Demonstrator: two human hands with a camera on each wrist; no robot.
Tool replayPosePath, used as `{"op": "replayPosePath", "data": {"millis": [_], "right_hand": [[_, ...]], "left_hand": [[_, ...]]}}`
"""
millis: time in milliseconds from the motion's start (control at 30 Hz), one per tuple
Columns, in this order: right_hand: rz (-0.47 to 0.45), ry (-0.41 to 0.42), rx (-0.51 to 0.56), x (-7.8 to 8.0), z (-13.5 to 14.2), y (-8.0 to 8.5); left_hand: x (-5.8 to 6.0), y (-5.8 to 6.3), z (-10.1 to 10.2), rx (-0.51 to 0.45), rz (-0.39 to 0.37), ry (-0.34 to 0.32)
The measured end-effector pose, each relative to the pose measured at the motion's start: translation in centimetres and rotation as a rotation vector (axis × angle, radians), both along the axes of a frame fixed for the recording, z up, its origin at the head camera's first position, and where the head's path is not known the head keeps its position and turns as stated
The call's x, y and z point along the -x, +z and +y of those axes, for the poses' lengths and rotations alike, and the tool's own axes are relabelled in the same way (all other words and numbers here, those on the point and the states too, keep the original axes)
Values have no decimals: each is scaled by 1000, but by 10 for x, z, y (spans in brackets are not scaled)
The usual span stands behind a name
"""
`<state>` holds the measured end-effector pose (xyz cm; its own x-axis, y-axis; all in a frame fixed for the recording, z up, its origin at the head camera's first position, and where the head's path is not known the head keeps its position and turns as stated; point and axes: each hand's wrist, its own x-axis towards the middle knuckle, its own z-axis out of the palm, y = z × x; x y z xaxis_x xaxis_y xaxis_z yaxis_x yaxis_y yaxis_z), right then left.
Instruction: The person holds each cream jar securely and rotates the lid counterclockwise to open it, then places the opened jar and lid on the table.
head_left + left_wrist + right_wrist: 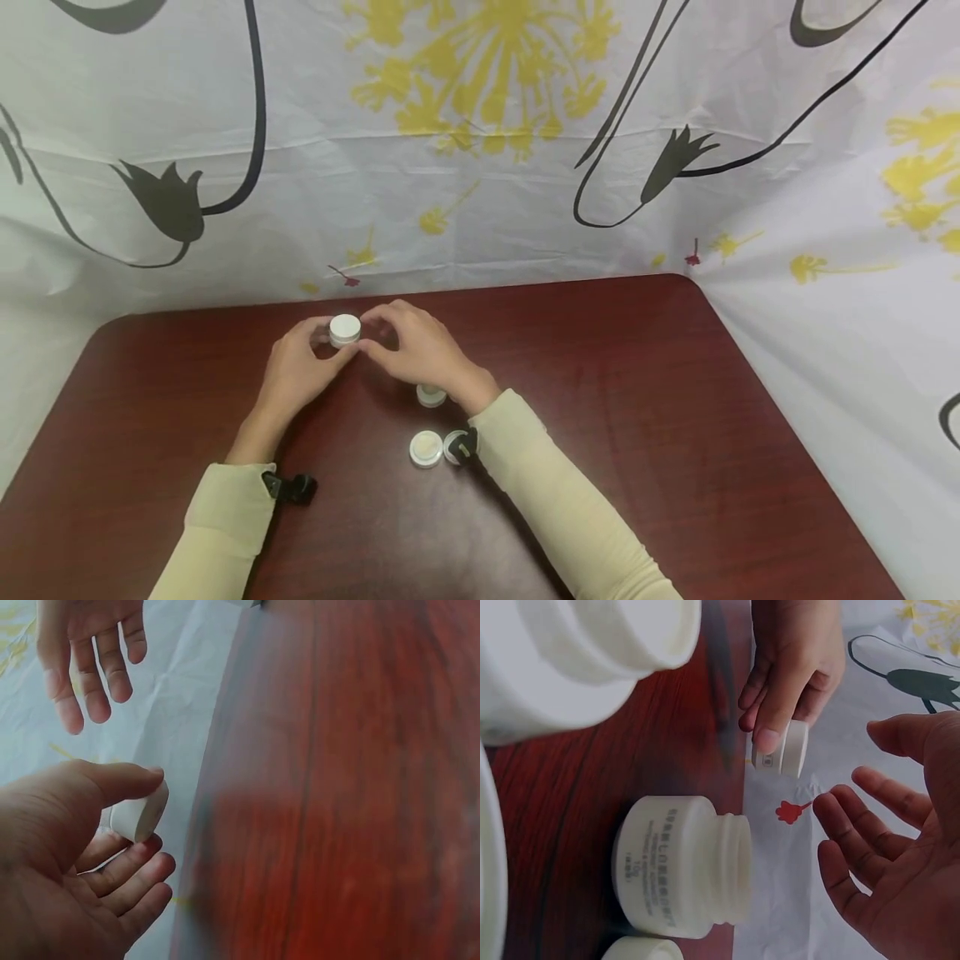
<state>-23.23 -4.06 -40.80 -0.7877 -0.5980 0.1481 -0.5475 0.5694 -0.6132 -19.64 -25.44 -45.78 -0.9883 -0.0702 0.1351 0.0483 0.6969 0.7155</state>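
Between thumb and fingers, my left hand (296, 371) pinches a small white capped jar (345, 330) near the table's far edge. In the left wrist view the thumb lies across the top of this jar (142, 813). Just to its right is my right hand (420, 346), its fingers spread and loosely bent. The right wrist view shows a gap between the right hand (900, 840) and the held jar (781, 750). An uncapped white jar with printed lettering (671, 866) stands below the right wrist.
On the dark red wooden table (637, 417), a white jar (431, 397) stands under the right wrist. Nearer are a round white piece (426, 448) and another (453, 450) partly behind the wrist strap. A white patterned cloth (480, 208) hangs along the far edge.
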Motion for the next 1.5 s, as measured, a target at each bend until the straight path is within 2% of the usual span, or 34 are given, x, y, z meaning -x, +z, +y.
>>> {"op": "replayPosePath", "data": {"millis": [200,433,667,967,1200,1500], "right_hand": [[-4,-32,-10,-1,5,1],[-2,-53,-6,-2,9,4],[1,-78,-2,-2,17,2],[-28,-109,24,-2,31,0],[-34,-141,71,-6,42,2],[-40,-166,109,-14,57,-2]], "left_hand": [[-3,3,8,11,5,-6],[-8,14,18,-2,-8,-40],[-7,18,30,16,21,-58],[-11,23,43,32,16,-88],[-13,31,55,48,43,-99],[-17,31,67,63,62,-123]]}}
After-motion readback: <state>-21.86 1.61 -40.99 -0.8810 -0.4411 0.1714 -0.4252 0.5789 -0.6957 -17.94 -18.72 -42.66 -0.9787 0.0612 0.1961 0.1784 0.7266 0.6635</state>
